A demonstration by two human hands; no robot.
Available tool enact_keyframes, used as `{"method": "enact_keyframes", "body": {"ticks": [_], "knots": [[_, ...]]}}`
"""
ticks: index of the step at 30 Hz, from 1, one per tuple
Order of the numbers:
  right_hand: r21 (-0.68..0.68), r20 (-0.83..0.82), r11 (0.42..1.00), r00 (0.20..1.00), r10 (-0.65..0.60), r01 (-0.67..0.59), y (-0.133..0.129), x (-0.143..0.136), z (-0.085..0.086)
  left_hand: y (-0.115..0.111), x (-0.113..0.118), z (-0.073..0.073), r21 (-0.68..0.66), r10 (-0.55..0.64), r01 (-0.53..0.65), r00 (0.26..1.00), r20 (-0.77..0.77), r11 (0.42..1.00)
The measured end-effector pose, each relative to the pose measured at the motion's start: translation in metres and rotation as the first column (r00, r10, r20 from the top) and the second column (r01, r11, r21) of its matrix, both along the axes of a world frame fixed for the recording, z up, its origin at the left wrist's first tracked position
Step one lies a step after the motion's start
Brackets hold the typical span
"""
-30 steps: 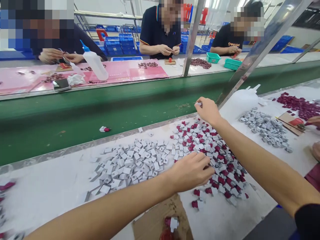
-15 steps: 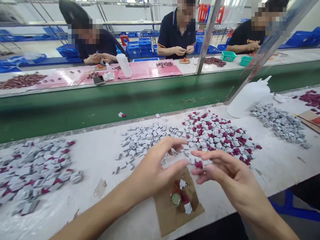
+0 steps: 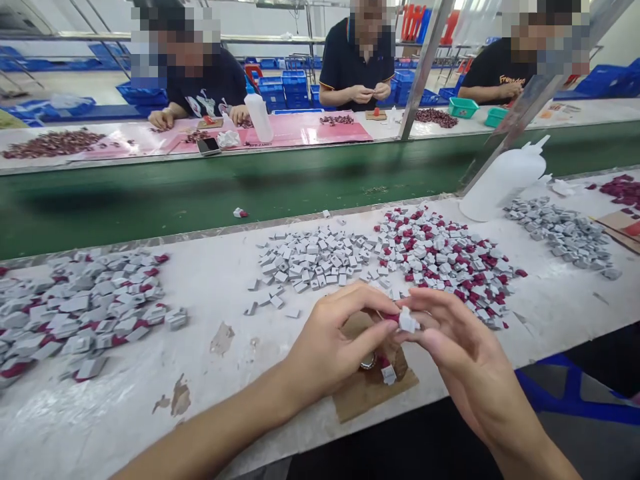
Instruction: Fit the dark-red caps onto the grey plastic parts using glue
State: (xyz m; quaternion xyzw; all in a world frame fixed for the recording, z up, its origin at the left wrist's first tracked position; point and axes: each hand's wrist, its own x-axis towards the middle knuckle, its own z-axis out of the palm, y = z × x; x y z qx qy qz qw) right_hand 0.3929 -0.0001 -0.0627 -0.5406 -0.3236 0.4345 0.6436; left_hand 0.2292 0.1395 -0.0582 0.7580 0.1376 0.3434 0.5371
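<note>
Over the cardboard piece, my left hand (image 3: pixel 333 337) pinches the maroon end of a small grey-and-maroon part (image 3: pixel 409 321) between thumb and forefinger. From the other side, my right hand (image 3: pixel 465 343) has its thumb and fingers closed round the part's grey end. Below them, on the brown cardboard piece (image 3: pixel 353 402), lies another grey-and-maroon part (image 3: pixel 389 375). A small round cap (image 3: pixel 369 362) beside it is partly covered by my left hand. Beyond my hands spread a heap of plain grey pieces (image 3: pixel 320 257) and a mixed grey-and-maroon heap (image 3: pixel 445 260).
A larger grey-and-maroon pile (image 3: pixel 80 307) lies at left. A white squeeze bottle (image 3: pixel 500 183) stands by a slanted metal post (image 3: pixel 530 110) at right, near more grey pieces (image 3: pixel 563 233). Across the green strip (image 3: pixel 200 203), several people work at another bench.
My left hand has moved right and closed on the maroon end of the part in my right hand. The view has shifted slightly. Across the bench, the left co-worker's hands have parted.
</note>
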Motion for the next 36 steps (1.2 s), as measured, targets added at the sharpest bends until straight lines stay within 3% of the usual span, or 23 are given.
{"method": "enact_keyframes", "body": {"ticks": [4, 8, 10, 13, 16, 18, 23, 30, 33, 36], "knots": [[-0.138, -0.038, 0.986, 0.995, 0.088, -0.092, -0.012, 0.004, -0.003, -0.006, 0.0, -0.014, 0.175, -0.056, 0.038, 0.994, 0.096, 0.984], [-0.199, -0.005, 0.973, 0.993, 0.118, -0.117, -0.015, 0.012, -0.014, -0.015, -0.003, -0.015, 0.168, -0.109, 0.096, 0.991, 0.071, 0.981], [-0.213, 0.082, 0.97, 0.988, 0.133, -0.113, -0.016, 0.018, -0.02, -0.013, -0.005, -0.013, 0.171, -0.096, 0.097, 0.995, -0.017, 0.98], [-0.19, 0.307, 0.981, 0.947, 0.098, -0.04, -0.018, 0.029, -0.028, 0.002, -0.007, -0.017, 0.305, 0.158, -0.076, 0.955, -0.252, 0.949], [-0.131, 0.452, 0.991, 0.889, 0.071, -0.012, -0.021, 0.037, -0.032, 0.027, -0.002, -0.031, 0.57, 0.465, -0.183, 0.79, -0.4, 0.801], [-0.108, 0.503, 0.994, 0.862, 0.069, -0.017, -0.022, 0.042, -0.032, 0.042, 0.006, -0.04, 0.657, 0.532, -0.144, 0.723, -0.44, 0.74], [-0.089, 0.578, 0.996, 0.814, 0.058, -0.008, -0.019, 0.046, -0.031, 0.059, 0.035, -0.046, 0.701, 0.591, -0.181, 0.701, -0.4, 0.69], [-0.064, 0.535, 0.996, 0.84, 0.092, -0.069, -0.023, 0.019, -0.029, 0.073, 0.061, -0.042, 0.661, 0.501, -0.091, 0.73, -0.464, 0.745], [-0.065, 0.549, 0.991, 0.825, 0.13, -0.113, -0.027, 0.009, -0.028, 0.068, 0.054, -0.035, 0.593, 0.45, -0.135, 0.786, -0.423, 0.793], [-0.063, 0.582, 0.986, 0.797, 0.16, -0.152, -0.028, 0.003, -0.028, 0.054, 0.034, -0.023, 0.408, 0.342, -0.171, 0.855, -0.391, 0.897]]}}
